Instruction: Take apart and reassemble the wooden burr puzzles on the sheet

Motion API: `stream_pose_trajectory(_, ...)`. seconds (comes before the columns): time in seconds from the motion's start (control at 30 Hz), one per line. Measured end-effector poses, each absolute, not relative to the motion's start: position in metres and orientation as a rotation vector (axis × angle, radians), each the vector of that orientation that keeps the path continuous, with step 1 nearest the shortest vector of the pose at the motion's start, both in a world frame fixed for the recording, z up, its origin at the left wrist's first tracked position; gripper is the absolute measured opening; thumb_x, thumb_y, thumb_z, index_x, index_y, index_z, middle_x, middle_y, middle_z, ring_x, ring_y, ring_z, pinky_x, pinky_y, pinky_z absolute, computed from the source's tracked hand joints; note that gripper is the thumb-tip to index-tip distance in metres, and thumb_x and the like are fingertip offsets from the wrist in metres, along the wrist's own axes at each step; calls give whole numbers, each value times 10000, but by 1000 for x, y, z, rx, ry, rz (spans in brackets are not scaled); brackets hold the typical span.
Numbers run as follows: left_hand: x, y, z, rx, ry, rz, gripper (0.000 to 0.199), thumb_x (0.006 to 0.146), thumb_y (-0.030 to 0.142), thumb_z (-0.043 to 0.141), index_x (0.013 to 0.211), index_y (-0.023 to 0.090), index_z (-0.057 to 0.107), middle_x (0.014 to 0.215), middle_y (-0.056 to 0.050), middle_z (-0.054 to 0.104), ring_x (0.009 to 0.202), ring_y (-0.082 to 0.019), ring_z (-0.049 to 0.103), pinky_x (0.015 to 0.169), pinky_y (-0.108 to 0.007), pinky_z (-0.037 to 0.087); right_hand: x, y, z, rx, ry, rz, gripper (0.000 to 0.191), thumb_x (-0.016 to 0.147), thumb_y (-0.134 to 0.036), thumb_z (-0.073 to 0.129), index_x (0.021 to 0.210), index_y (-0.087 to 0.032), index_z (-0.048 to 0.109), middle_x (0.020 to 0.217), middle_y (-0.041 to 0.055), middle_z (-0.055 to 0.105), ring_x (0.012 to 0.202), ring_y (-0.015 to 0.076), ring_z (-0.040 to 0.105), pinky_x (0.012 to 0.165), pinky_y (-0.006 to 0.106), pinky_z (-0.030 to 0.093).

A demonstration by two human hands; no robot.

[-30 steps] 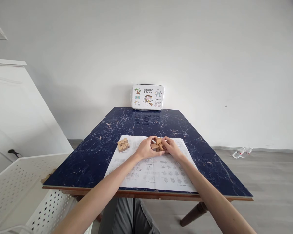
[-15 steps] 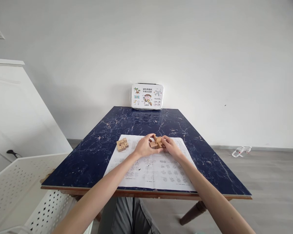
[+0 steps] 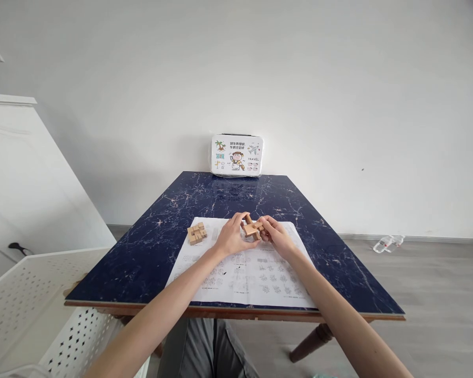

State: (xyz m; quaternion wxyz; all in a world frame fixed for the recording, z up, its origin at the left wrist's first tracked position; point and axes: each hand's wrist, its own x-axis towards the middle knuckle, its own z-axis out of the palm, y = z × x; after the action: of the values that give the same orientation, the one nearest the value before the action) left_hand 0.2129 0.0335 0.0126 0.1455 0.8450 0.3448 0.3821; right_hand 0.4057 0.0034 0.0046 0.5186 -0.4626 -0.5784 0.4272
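Observation:
Between my two hands, over the printed sheet, is a cluster of wooden puzzle pieces that cross one another. My left hand curves round its left side, thumb at the near end and fingers at the far end. On the other side, my right hand pinches a piece at the right of the cluster; its fingertips are partly hidden. A separate blocky wooden puzzle sits on the left edge of the white instruction sheet, which carries small grey diagrams.
The dark blue marbled table bears all this. A white cartoon-printed case leans against the wall at its far edge. To the left stand a white perforated basket and a white cabinet. Clear plastic packaging lies on the floor at right.
The wooden pieces have turned between my hands, so a flat face and a crossing stick now show. My right fingers have shifted slightly; the blocky puzzle stays put.

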Motion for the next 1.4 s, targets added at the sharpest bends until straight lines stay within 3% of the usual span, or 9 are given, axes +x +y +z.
stream_pose_trajectory(0.23,212,34,12,2418,1063,1067,810,684,525,862,1357,256,501,1226,-73,635,885,-241,675,790,-393,552,414,12,-1,-1157,-1276,879,520,927,-764,436,890,-259,551,673,-10,511,558,181,495,551,322,404)
stream_pose_trajectory(0.4,213,37,10,2369,1105,1122,788,676,506,866,1327,247,506,1205,-77,627,902,-236,676,776,-375,550,421,24,-19,-1260,-1159,718,508,955,-744,381,800,-270,480,623,-8,481,518,196,466,511,330,366)
stream_pose_trajectory(0.63,214,41,7,2251,1185,1227,760,709,489,840,1331,248,474,1213,-85,604,918,-231,679,739,-355,554,427,27,-27,-1404,-1164,544,491,984,-691,302,875,-268,525,679,29,566,592,231,538,543,326,382)
stream_pose_trajectory(0.8,215,42,5,2190,1168,1231,850,742,534,819,1421,259,389,1316,-97,601,834,-183,715,693,-326,566,419,21,-23,-1444,-1327,491,424,958,-630,443,801,-259,579,730,66,670,649,255,590,584,332,369)
stream_pose_trajectory(1.03,215,41,6,2186,1152,1252,798,743,503,832,1377,263,412,1301,-94,592,879,-199,705,687,-322,568,404,13,-16,-1362,-1550,521,358,932,-550,551,777,-244,652,798,68,715,713,244,613,678,339,430)
stream_pose_trajectory(1.17,214,43,4,2210,1136,1241,795,752,475,832,1402,267,424,1285,-98,563,928,-221,683,735,-349,578,406,14,-12,-1337,-1495,544,443,954,-618,501,876,-220,678,933,104,718,811,261,633,727,363,479)
stream_pose_trajectory(1.4,214,42,3,2253,1035,1184,823,748,390,841,1452,267,433,1327,-105,544,996,-236,667,857,-390,588,403,7,-1,-1171,-1457,756,524,942,-710,500,1100,-242,673,923,68,706,777,232,665,627,319,527)
